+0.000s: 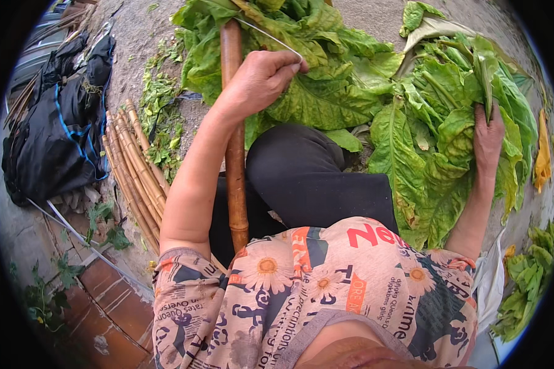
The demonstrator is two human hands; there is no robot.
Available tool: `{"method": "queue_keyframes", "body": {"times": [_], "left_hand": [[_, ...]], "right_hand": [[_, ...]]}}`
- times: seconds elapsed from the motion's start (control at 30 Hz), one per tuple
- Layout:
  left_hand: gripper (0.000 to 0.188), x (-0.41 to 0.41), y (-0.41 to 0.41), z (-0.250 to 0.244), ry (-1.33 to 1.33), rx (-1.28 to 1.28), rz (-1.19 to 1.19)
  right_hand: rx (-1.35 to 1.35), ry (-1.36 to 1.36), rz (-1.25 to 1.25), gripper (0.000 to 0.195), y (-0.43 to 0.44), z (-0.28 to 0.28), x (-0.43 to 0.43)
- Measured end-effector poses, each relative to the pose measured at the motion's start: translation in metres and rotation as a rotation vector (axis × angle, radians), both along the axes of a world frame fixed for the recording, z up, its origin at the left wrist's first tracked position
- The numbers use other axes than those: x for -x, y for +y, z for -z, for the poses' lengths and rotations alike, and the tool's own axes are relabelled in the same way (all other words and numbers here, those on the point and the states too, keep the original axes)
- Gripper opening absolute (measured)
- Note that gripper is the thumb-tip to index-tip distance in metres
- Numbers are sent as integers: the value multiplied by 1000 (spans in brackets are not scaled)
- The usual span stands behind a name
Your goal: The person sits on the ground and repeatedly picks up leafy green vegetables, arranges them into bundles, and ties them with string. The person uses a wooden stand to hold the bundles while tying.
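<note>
My left hand (270,78) pinches a thin white string (277,40) between thumb and forefinger. The string runs taut up to the top of a brown bamboo pole (234,180), which slants across my lap beneath my left forearm. Large green leaves, apparently tobacco (323,99), are bunched beside the pole's upper end, behind the string. On the right, my right hand (488,131) grips a leaf by its stalk (485,78), over a heap of broad yellow-green leaves (424,161). Part of the right fingers is hidden among the leaves.
Several bamboo poles (136,161) lie to my left, near a black sheet bundle with blue cord (60,120). Leaf scraps (164,110) litter the rough ground. A yellowed leaf (542,152) and more green leaves (528,281) lie at far right. My bent knee (300,157) is between the pole and heap.
</note>
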State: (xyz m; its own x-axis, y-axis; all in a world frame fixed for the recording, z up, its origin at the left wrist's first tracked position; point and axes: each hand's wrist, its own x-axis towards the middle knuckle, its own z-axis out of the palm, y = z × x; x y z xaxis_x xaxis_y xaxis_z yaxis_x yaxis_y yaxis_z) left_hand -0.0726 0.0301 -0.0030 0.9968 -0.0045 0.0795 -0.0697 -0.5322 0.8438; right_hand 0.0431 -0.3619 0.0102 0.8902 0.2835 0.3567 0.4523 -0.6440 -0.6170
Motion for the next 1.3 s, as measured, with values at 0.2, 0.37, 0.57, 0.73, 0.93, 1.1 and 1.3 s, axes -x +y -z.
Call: {"method": "queue_keyframes", "body": {"times": [0.2, 0.37, 0.57, 0.73, 0.93, 1.1, 1.3], "left_hand": [[10, 11, -3, -23, -238, -107, 7], [9, 70, 24, -53, -129, -431, -82], [15, 84, 143, 14, 282, -547, -240], [17, -11, 214, -10, 309, -432, -93], [19, -20, 248, -21, 336, -259, -142], [22, -17, 179, -112, 305, -301, 10], [22, 28, 65, -117, 366, 178, -275]], "right_hand": [[323, 547, -689, 23, 200, 50, 12], [193, 785, -1178, 31, 350, 94, 1], [-390, 842, -976, 36, 384, 91, 16], [-12, 853, -999, 64, 359, 47, 1], [-32, 843, -1088, 38, 367, 57, 2], [-309, 664, -945, 22, 364, 85, 0], [-643, 391, -634, 18, 389, 109, 20]]}}
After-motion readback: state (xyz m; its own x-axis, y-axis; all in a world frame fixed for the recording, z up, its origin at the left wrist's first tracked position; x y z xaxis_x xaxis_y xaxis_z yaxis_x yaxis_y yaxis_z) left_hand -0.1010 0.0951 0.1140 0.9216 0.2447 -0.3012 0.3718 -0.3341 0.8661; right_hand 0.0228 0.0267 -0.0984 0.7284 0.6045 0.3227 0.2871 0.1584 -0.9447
